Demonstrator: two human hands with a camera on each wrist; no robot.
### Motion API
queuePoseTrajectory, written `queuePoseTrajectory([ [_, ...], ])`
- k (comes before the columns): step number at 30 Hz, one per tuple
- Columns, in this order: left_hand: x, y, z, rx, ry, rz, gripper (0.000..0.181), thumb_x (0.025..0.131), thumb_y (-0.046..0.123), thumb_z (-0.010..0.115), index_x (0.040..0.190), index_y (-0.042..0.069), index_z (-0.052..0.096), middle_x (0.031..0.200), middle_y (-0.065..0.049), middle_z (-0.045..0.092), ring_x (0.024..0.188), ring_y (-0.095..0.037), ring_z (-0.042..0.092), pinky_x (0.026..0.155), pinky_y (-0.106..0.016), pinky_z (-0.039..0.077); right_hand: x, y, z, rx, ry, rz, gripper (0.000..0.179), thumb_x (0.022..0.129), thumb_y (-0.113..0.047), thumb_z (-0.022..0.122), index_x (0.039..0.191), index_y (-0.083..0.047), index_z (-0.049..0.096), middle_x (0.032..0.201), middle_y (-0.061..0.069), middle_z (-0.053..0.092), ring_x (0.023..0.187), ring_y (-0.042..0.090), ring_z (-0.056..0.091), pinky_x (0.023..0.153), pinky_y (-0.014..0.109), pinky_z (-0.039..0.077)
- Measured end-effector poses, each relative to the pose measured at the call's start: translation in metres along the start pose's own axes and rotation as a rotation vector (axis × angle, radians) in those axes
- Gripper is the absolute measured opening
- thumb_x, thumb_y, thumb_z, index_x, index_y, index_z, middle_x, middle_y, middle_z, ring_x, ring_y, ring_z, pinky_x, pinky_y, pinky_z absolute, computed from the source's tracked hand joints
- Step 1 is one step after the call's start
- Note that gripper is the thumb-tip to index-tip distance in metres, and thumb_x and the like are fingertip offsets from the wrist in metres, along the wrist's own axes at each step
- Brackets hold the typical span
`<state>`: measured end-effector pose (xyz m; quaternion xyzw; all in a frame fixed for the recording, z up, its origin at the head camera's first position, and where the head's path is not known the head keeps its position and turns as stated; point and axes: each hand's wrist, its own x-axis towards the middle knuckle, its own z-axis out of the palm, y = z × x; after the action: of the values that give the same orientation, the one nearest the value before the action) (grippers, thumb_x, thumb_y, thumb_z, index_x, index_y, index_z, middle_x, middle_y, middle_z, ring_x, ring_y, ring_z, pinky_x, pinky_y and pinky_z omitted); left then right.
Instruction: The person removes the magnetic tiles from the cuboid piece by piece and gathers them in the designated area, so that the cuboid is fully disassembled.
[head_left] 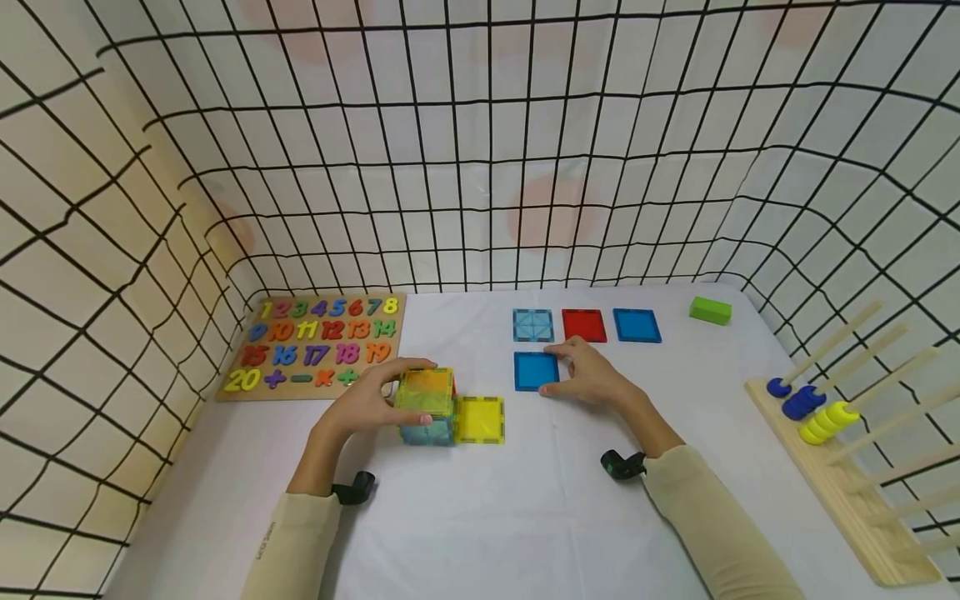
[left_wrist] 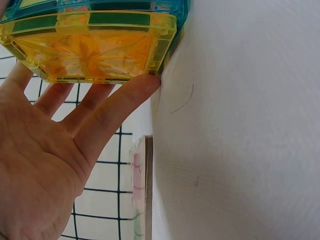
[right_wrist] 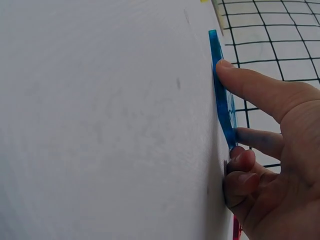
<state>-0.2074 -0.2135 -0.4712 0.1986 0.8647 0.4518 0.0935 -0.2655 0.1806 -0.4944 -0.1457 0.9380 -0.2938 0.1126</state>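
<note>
Blue translucent plastic, framed by a darker rim, makes up the square tile on the white cloth, below a short row of others. The right hand pinches it at opposite edges between thumb and forefinger, probably because so thin a piece gives little else to grip; whether it is raised at all, I cannot tell. Its other fingers are curled near the cloth.

To its left, the left hand clamps a tile box between thumb and fingers, likely to steady the joined walls. The box has a yellow-framed top and a pale blue near side; its faceted orange side faces the palm. A yellow tile lies flat just beside it.

Beyond are a pale blue tile, a red tile and a second blue tile, set apart, perhaps for easy picking. Farther out are a green block, a number puzzle board and a wooden bead rack.
</note>
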Motion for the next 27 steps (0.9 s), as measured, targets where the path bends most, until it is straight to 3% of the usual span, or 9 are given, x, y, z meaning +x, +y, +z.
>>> queuePoseTrajectory([
  [6, 0.0, 0.002, -0.001, 0.002, -0.004, 0.007, 0.072, 0.075, 0.043, 0.091, 0.139, 0.041, 0.059, 0.152, 0.005, 0.054, 0.137, -0.035, 0.05, 0.1, -0.063, 0.054, -0.002, -0.001, -0.002, -0.003, 0.018, -0.012, 0.086, 0.081, -0.044, 0.085, 0.152, -0.011, 0.05, 0.128, 0.015, 0.052, 0.09, 0.021, 0.053, 0.064, 0.024, 0.05],
  [13, 0.0, 0.003, -0.003, 0.005, -0.006, 0.0, 0.073, 0.075, 0.044, 0.091, 0.14, 0.037, 0.059, 0.153, 0.003, 0.053, 0.138, -0.036, 0.048, 0.102, -0.064, 0.052, -0.009, 0.003, -0.004, 0.108, 0.085, -0.003, 0.074, 0.087, -0.038, 0.083, 0.149, -0.013, 0.051, 0.13, 0.016, 0.058, 0.099, 0.025, 0.059, 0.076, 0.029, 0.059],
  [20, 0.0, 0.004, -0.003, 0.029, 0.009, -0.017, 0.072, 0.074, 0.045, 0.09, 0.138, 0.038, 0.059, 0.152, 0.004, 0.054, 0.135, -0.037, 0.051, 0.101, -0.059, 0.054, -0.018, 0.005, -0.004, 0.19, 0.113, -0.055, 0.068, 0.089, -0.037, 0.081, 0.147, -0.016, 0.053, 0.126, 0.013, 0.062, 0.104, 0.025, 0.063, 0.082, 0.033, 0.062],
  [27, 0.0, 0.005, -0.002, 0.089, 0.031, 0.022, 0.073, 0.073, 0.047, 0.09, 0.139, 0.034, 0.059, 0.149, 0.004, 0.056, 0.135, -0.029, 0.052, 0.105, -0.06, 0.052, -0.029, -0.011, -0.003, 0.224, 0.132, -0.135, 0.067, 0.087, -0.04, 0.082, 0.145, -0.018, 0.056, 0.121, 0.009, 0.064, 0.105, 0.023, 0.061, 0.082, 0.028, 0.057],
])
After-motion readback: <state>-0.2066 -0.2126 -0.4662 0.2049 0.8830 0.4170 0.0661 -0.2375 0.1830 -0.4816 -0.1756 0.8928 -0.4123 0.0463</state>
